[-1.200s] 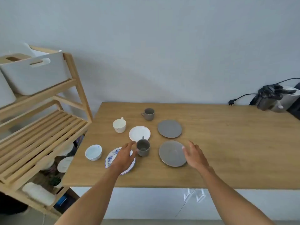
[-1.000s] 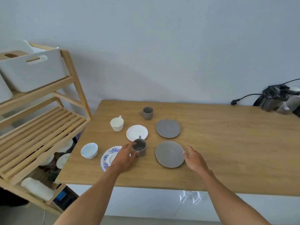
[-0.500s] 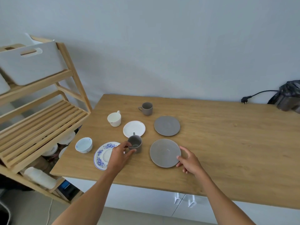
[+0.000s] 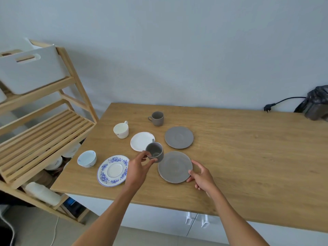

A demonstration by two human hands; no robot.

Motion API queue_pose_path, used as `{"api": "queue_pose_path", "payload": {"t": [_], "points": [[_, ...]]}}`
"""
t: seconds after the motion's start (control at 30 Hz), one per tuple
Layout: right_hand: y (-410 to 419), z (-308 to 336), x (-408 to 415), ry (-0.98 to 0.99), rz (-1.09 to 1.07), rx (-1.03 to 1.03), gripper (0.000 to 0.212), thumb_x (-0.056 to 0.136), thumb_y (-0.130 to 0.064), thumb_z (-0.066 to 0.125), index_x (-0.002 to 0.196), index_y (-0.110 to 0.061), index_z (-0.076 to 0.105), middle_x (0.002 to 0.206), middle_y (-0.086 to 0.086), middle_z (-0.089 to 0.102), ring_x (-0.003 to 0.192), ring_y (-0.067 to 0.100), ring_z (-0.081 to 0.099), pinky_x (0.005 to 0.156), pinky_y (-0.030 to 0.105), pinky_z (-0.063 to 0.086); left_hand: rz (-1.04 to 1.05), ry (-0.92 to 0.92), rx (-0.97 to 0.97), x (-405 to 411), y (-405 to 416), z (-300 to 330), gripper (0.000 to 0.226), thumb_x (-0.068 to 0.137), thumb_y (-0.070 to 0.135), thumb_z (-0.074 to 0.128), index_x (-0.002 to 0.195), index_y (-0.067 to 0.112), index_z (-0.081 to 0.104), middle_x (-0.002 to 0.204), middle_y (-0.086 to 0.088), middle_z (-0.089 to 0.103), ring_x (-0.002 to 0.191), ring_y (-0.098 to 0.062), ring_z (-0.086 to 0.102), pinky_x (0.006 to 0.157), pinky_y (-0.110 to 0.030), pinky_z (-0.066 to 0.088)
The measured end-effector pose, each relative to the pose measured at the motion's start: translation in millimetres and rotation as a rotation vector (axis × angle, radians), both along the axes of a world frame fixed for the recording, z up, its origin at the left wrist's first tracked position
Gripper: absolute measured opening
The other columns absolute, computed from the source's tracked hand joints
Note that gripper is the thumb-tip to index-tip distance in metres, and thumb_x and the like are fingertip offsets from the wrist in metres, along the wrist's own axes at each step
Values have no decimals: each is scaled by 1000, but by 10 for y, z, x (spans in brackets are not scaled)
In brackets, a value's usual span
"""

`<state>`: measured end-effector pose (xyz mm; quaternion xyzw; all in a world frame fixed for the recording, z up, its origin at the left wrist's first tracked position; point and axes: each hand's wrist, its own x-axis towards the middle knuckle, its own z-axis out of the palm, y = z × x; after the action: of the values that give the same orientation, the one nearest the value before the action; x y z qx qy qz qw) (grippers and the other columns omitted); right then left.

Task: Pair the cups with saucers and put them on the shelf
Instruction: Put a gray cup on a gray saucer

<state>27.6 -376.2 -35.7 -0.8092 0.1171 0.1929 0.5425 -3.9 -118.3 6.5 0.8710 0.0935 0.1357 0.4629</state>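
My left hand grips a grey cup, lifted and tilted just left of the near grey saucer. My right hand pinches that saucer's right rim. Behind it lies a second grey saucer, and a second grey cup stands further back. A white saucer and a cream cup sit to the left. A blue-flowered saucer and a small blue-white bowl cup lie near the table's left front. The wooden slatted shelf stands left of the table.
The wooden table stretches right to a dark appliance with a loose plug at the wall. A white bin fills the shelf's upper level. More dishes sit on a lower level.
My left hand has closed on the near grey cup and lifted it toward the near grey saucer. My right hand came in and took hold of that saucer's rim.
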Motion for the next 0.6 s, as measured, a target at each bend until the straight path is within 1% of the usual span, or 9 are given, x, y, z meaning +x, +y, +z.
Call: {"api": "queue_pose_path", "payload": {"t": [0.1, 0.2, 0.23, 0.33, 0.43, 0.53, 0.6], "points": [[2, 14, 1, 25, -20, 17, 57, 100, -24, 63, 151, -39, 42, 76, 6, 80, 36, 8, 46, 36, 21, 39, -73, -31, 2, 36, -206, 3, 20, 79, 37, 80, 92, 28, 67, 96, 18, 71, 89, 2, 64, 71, -20, 53], [-14, 19, 4, 30, -13, 31, 58, 101, -24, 63, 152, -40, 41, 76, 7, 80, 37, 8, 46, 37, 21, 39, -102, -44, -5, 74, -380, -48, 24, 78, 35, 81, 96, 23, 70, 99, 13, 72, 87, 2, 65, 69, -12, 52], [-20, 22, 4, 29, -10, 34, 58, 101, -24, 63, 152, -40, 40, 77, 7, 80, 37, 7, 47, 36, 21, 39, -108, -49, 2, 79, -425, -73, 25, 78, 34, 81, 97, 22, 70, 101, 12, 72, 87, 1, 66, 69, -12, 53], [-40, 16, 10, 28, -3, 40, 57, 101, -23, 62, 152, -39, 41, 77, 7, 80, 36, 8, 47, 35, 20, 39, -134, -49, 36, 71, -504, -167, 26, 78, 34, 80, 99, 23, 70, 104, 9, 72, 90, -5, 67, 74, -21, 58], [-52, 1, 23, 22, 6, 41, 57, 101, -24, 62, 152, -39, 41, 77, 7, 80, 35, 8, 47, 35, 20, 39, -141, -27, 43, 36, -538, -250, 25, 80, 35, 79, 101, 24, 69, 107, 9, 71, 92, -8, 67, 73, -18, 57], [-52, -10, 24, 20, 16, 37, 57, 101, -25, 61, 152, -40, 40, 79, 7, 80, 36, 8, 48, 35, 21, 40, -145, -21, 49, -7, -561, -296, 24, 81, 36, 78, 100, 26, 68, 108, 9, 71, 93, -7, 67, 70, -14, 54], [-59, -18, 34, 20, 21, 35, 57, 101, -25, 61, 152, -40, 40, 80, 7, 80, 36, 8, 49, 35, 21, 41, -149, -18, 36, -19, -580, -306, 22, 81, 35, 78, 99, 27, 68, 110, 10, 70, 94, -7, 67, 70, -13, 55]]}}
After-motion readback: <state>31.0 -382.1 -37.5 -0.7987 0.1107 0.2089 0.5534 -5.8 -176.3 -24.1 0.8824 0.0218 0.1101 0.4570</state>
